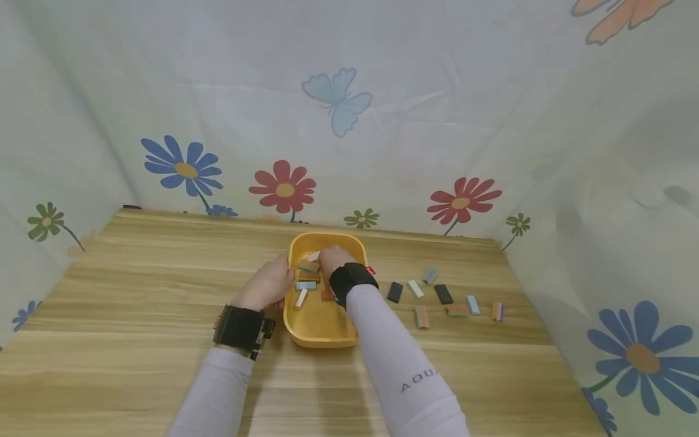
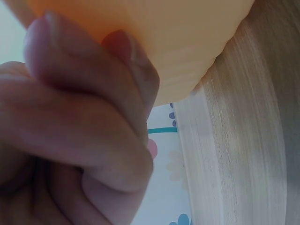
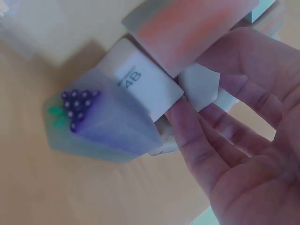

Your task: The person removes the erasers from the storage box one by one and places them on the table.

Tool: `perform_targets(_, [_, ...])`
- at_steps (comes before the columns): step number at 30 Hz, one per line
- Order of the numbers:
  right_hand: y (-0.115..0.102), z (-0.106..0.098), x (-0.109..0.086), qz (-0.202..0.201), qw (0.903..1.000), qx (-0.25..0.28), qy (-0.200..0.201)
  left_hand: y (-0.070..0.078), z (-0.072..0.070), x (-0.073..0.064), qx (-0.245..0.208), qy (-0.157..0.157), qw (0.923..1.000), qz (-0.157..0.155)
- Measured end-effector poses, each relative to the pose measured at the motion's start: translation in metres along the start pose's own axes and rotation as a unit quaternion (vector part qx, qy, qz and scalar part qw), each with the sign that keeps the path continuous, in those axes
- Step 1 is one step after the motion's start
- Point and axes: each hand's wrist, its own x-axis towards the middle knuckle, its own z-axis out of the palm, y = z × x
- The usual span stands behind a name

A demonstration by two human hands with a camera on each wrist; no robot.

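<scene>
A yellow plastic tub (image 1: pixel 322 325) stands on the table with several small erasers inside. My left hand (image 1: pixel 266 283) grips its left side; the left wrist view shows curled fingers against the tub's wall (image 2: pixel 197 42). Inside the tub, my right hand (image 1: pixel 334 260) reaches down among the erasers. In the right wrist view its thumb and fingers close around a white eraser (image 3: pixel 200 86). Touching or overlapping there are an orange-and-grey eraser (image 3: pixel 187 30), a white eraser marked 4B (image 3: pixel 147 89) and a purple one with a grape print (image 3: pixel 101 124).
Right of the tub lie several loose erasers, among them a black one (image 1: pixel 443 294), a light blue one (image 1: pixel 472 304) and a red-and-green one (image 1: pixel 421 317). A flower-printed curtain (image 1: pixel 382 152) stands along the back and sides of the wooden table (image 1: pixel 164 303).
</scene>
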Motion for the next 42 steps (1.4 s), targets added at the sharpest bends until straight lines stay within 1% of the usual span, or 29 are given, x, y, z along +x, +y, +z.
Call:
perform_targets(2, [0.002,0.003,0.001,-0.001,1.0,0.002,-0.001,0.0,0.002,0.0,-0.003,-0.001,1.0,-0.004])
perform_targets(5, [0.003,0.005,0.001,0.004,1.0,0.006,0.0,0.0,0.003,0.0,-0.006,-0.004,1.0,-0.002])
perform_targets(9, [-0.001,0.0,-0.003,0.013,0.9999,0.007,0.0,0.001,0.001,0.0,-0.005,-0.003,1.0,0.006])
perform_targets(11, [-0.003,-0.006,-0.004,0.011,0.9999,0.005,-0.011,0.001,-0.001,0.0,-0.003,0.002,1.0,0.003])
perform_targets(14, [0.0,-0.017,0.0,-0.002,0.9989,0.018,-0.044,0.0,-0.002,-0.001,-0.001,0.005,1.0,-0.005])
perform_targets(16, [0.007,-0.03,0.003,-0.02,0.9973,0.03,-0.064,-0.001,-0.003,-0.001,-0.002,0.006,1.0,-0.007])
perform_targets(17, [0.012,-0.038,0.004,-0.022,0.9965,0.038,-0.071,-0.001,-0.003,-0.001,-0.003,0.006,1.0,-0.007])
perform_targets(18, [0.019,-0.046,0.006,-0.027,0.9963,0.039,-0.072,-0.001,-0.003,-0.001,-0.004,0.006,1.0,-0.007])
perform_targets(21, [0.042,-0.08,0.002,-0.022,0.9983,0.024,-0.048,-0.001,-0.002,-0.002,-0.003,0.008,1.0,-0.003])
perform_targets(23, [0.062,-0.101,-0.003,0.0,0.9994,0.023,-0.028,0.0,-0.002,-0.002,0.001,0.007,1.0,-0.004])
perform_targets(25, [0.086,-0.117,-0.008,0.022,0.9995,0.021,-0.009,0.001,0.0,-0.003,0.003,0.004,0.9999,-0.009])
perform_targets(28, [0.127,-0.13,-0.019,0.044,0.9984,0.034,0.011,0.001,0.003,-0.001,0.001,0.001,0.9999,-0.014])
perform_targets(31, [0.167,-0.136,-0.034,0.073,0.9958,0.053,0.018,0.0,0.005,0.001,-0.004,0.003,0.9999,-0.015])
perform_targets(33, [0.193,-0.133,-0.046,0.092,0.9937,0.061,0.018,-0.001,0.006,0.002,-0.005,0.005,0.9999,-0.014])
perform_targets(35, [0.22,-0.124,-0.053,0.121,0.9902,0.066,0.018,-0.001,0.006,0.002,-0.007,0.007,0.9998,-0.015])
perform_targets(36, [0.233,-0.118,-0.056,0.127,0.9903,0.054,0.015,-0.001,0.005,0.001,-0.008,0.009,0.9998,-0.016])
perform_targets(39, [0.27,-0.093,-0.056,0.134,0.9901,0.041,0.01,0.0,0.003,-0.001,-0.009,0.011,0.9997,-0.019])
perform_targets(40, [0.281,-0.083,-0.056,0.14,0.9893,0.039,0.007,0.0,0.002,-0.002,-0.01,0.011,0.9997,-0.021])
perform_targets(42, [0.3,-0.065,-0.053,0.137,0.9903,0.025,0.001,0.001,0.002,-0.003,-0.008,0.01,0.9997,-0.022])
